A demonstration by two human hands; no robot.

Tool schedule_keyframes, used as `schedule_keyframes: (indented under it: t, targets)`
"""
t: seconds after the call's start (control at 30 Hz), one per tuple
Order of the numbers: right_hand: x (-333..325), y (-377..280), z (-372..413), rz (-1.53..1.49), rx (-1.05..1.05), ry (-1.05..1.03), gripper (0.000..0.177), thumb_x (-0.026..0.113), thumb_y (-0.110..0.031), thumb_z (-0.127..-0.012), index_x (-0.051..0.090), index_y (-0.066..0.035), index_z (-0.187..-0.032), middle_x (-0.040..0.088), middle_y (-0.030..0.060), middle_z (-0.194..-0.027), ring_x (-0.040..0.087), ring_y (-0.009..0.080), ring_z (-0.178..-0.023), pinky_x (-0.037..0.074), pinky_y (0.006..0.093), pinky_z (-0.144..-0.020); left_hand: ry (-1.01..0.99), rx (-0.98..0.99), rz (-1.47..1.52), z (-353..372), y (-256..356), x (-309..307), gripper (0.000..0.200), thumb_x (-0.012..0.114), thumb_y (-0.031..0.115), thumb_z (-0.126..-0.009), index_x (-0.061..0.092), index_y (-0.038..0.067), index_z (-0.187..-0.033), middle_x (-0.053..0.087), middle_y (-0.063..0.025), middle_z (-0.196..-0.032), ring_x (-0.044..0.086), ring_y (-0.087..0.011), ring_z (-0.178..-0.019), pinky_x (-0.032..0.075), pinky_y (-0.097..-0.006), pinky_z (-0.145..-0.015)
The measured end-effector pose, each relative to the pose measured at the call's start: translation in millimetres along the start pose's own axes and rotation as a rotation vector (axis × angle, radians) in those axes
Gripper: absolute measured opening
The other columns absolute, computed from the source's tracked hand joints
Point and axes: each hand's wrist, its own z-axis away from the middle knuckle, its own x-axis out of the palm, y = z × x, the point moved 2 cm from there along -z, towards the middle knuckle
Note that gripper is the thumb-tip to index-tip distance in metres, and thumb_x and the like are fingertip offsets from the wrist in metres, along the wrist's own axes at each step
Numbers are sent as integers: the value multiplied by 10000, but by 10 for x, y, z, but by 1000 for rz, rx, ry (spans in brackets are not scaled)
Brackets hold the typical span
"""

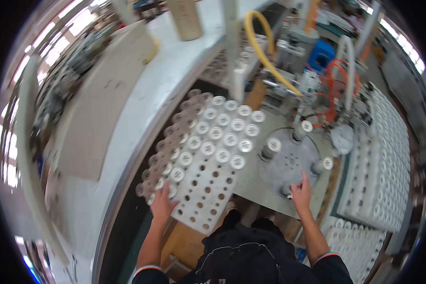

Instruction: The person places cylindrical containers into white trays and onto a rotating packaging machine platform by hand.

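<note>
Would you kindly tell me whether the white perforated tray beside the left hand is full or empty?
Partly full: the white tray has capped cylinders at its far end, but open holes nearer the person.

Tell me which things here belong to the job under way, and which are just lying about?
In use, by the look of it:
- perforated white tray, left hand at it
- white-capped cylinders
- round metal plate, right hand over its edge

Probably just nearby:
- tan cylindrical container
- large beige panel
</note>
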Motion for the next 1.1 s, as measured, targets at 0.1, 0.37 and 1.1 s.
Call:
schedule_keyframes:
  t: [0.1, 0.37, 1.1]
  targets:
    - [-57, 6, -23, 41, -75, 68, 638, 664, -142, -736, 448, -77, -1332, 523, 102, -804, 522, 264, -742, 418, 381, -673, 138, 41, 134, 141, -182, 244, 957, 820, 143, -593, 321, 133, -1409, 453, -124, -1342, 453, -333, -1210, 436, -410, -934]
    - [692, -788, -641, 317, -572, -159, 499, 539, -153, -804, 460, -117, -1295, 577, 85, -896, 553, 249, -909, 401, 424, -788, 309, 97, -47, 436, -10, 165, 789, 709, 36, -659, 371, 63, -1371, 435, -167, -1327, 429, -357, -1211, 381, -437, -982]
    - [-4176, 2582, 3559, 811, 862, 941, 410, 714, -248, -761, 595, -91, -1121, 604, 117, -1025, 561, 296, -962, 442, 395, -843, -423, 1325, 183, 99, 4957, 1452, 466, 729, 58, -576, 592, 27, -1020, 547, -187, -985, 530, -365, -938, 449, -420, -797]
